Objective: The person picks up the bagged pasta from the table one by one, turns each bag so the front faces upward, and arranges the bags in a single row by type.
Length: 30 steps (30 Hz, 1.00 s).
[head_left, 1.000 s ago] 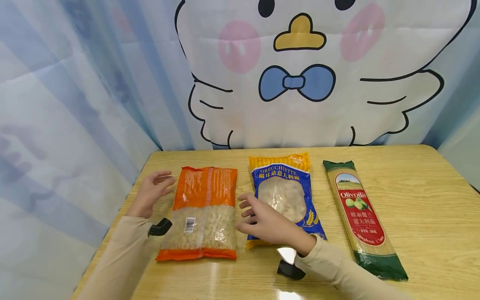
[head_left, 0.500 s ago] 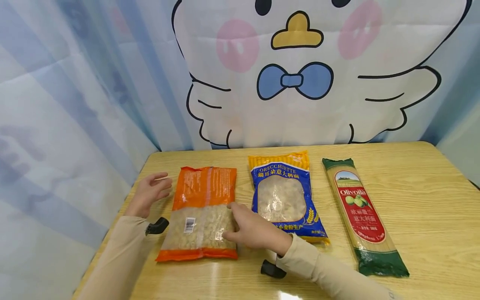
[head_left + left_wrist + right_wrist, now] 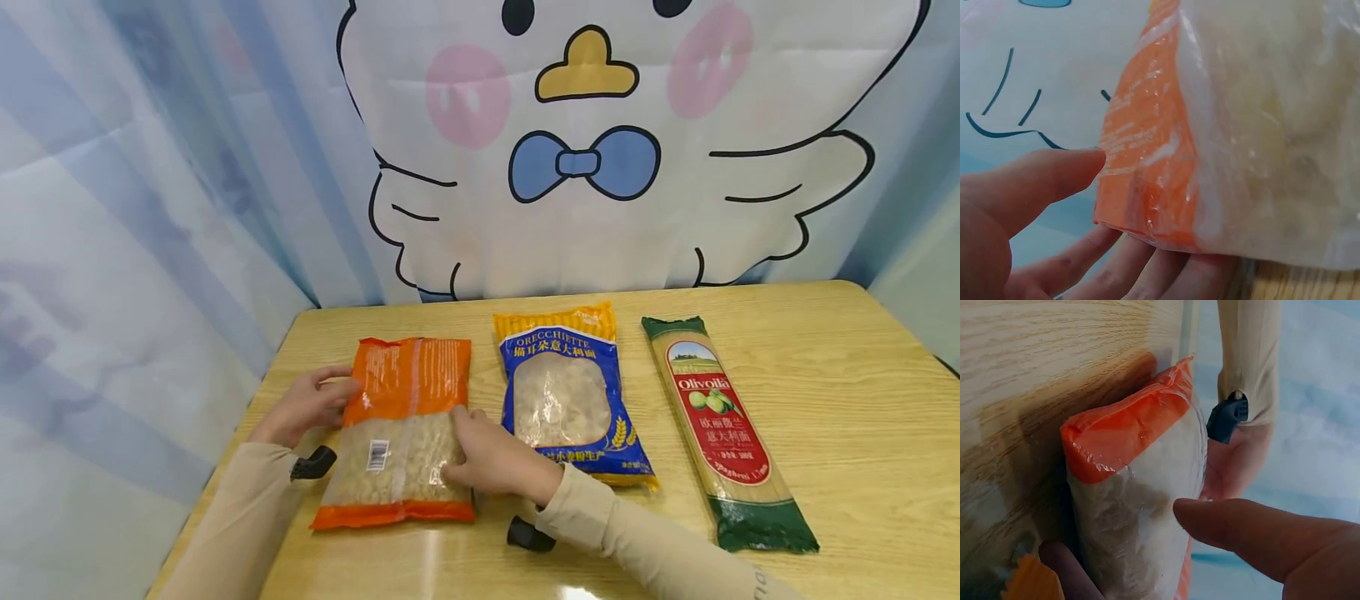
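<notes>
An orange and clear bag of pasta (image 3: 411,375) lies barcode side up on the table's left part. My left hand (image 3: 303,408) grips its left edge; in the left wrist view the thumb (image 3: 1060,178) is at the orange part and the fingers (image 3: 1132,262) reach beneath the edge. On the opposite side, my right hand (image 3: 498,454) holds the bag's right edge between thumb and fingers. The right wrist view has that thumb (image 3: 1235,525) over the bag's upper face, while a fingertip (image 3: 1063,562) shows low beside it. The fingers under the bag are partly hidden.
To the right of the held bag lies a blue and yellow bag of orecchiette (image 3: 562,400). Farther right is a green-ended pack of spaghetti (image 3: 723,433), set at a slant. The wooden table (image 3: 847,392) meets a printed curtain (image 3: 585,242) at the back.
My right hand has moved left from over the orecchiette bag to the orange bag's right edge. The left hand has come right and down onto its left edge.
</notes>
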Tool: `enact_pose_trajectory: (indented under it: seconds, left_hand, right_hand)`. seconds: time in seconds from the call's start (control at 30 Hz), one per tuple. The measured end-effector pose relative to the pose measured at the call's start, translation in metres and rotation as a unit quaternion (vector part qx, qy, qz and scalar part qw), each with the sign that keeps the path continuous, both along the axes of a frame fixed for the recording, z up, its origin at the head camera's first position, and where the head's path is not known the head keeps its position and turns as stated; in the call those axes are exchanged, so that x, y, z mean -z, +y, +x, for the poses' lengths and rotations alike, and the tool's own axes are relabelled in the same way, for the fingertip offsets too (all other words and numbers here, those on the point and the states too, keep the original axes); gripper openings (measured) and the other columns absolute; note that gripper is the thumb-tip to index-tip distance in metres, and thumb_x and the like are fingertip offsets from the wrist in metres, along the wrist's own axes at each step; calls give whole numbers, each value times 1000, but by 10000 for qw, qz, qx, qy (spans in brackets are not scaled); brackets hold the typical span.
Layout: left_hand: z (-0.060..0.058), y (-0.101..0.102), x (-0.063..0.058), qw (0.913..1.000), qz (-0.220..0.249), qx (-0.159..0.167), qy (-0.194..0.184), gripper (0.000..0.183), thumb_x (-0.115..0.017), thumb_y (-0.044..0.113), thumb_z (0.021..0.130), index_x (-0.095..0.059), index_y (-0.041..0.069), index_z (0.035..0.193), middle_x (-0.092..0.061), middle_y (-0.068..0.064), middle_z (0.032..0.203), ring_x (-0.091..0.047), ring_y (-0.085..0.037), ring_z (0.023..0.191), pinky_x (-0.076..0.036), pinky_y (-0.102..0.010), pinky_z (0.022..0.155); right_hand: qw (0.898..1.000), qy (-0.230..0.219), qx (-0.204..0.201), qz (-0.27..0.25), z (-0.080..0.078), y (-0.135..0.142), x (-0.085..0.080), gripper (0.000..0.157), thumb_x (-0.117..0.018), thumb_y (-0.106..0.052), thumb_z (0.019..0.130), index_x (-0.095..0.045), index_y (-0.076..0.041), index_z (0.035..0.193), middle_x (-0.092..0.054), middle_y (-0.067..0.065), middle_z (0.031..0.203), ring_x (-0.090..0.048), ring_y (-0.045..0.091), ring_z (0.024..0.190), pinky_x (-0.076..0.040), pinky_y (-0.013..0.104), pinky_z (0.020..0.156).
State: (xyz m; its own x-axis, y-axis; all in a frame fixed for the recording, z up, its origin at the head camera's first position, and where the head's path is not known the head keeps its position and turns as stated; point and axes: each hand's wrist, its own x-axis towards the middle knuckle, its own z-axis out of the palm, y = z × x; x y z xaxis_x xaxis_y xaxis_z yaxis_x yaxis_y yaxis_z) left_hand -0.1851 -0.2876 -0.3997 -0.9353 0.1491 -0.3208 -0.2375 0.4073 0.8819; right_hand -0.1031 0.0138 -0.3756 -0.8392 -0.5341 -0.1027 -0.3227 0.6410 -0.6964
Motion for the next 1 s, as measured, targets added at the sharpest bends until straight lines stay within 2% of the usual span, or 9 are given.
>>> enact_pose_trajectory:
  seconds: [0.1, 0.3, 0.53, 0.63, 0.8, 1.0]
  left_hand:
    - [1, -1, 2, 9999, 27, 67, 83, 69, -63, 30, 99, -31, -1, 152, -63, -20, 126, -69, -16, 93, -60, -34, 81]
    - [5, -2, 4, 9992, 139, 189, 331, 63, -63, 20, 99, -33, -3, 149, -62, -23, 126, -70, -13, 86, -61, -32, 75]
    - [6, -6, 6, 9985, 361, 178, 385, 59, -65, 16, 97, -33, -5, 143, -68, -5, 105, -68, -13, 79, -60, -30, 68]
    - [9, -9, 6, 9974, 577, 183, 398, 57, -64, 15, 98, -33, -3, 142, -68, -3, 103, -68, -13, 82, -60, -30, 69]
    - [14, -11, 5, 9934, 1051, 193, 415, 51, -61, 13, 99, -34, -1, 140, -69, 2, 104, -70, -14, 88, -62, -31, 72]
    - [18, -4, -5, 9850, 1624, 246, 525, 37, -59, 11, 101, -40, 8, 133, -70, 2, 104, -71, -15, 90, -62, -33, 76]
  right_hand:
    - [9999, 13, 76, 71, 2, -3, 0, 66, -76, -13, 81, -42, 6, 133, -54, 21, 109, -54, 21, 83, -53, 36, 72]
    - [9998, -96, 179, -24, -3, -5, 2, 61, -80, -12, 79, -45, 1, 127, -51, 19, 106, -54, 22, 82, -53, 36, 71]
    - [9994, -265, 142, -145, -10, -4, 1, 55, -78, -7, 82, -46, -1, 127, -48, 14, 103, -52, 21, 81, -51, 32, 70]
    - [9996, -218, 134, -112, -11, -4, 2, 56, -78, -6, 80, -47, -2, 126, -48, 14, 102, -52, 20, 81, -52, 31, 69]
    - [9998, -67, 179, -60, -13, -3, 3, 53, -78, 0, 76, -50, -2, 121, -53, 15, 103, -53, 21, 86, -53, 34, 76]
    - [9997, 63, 217, -46, -13, -3, 4, 54, -75, 7, 73, -52, 1, 122, -57, 18, 110, -56, 23, 94, -54, 38, 83]
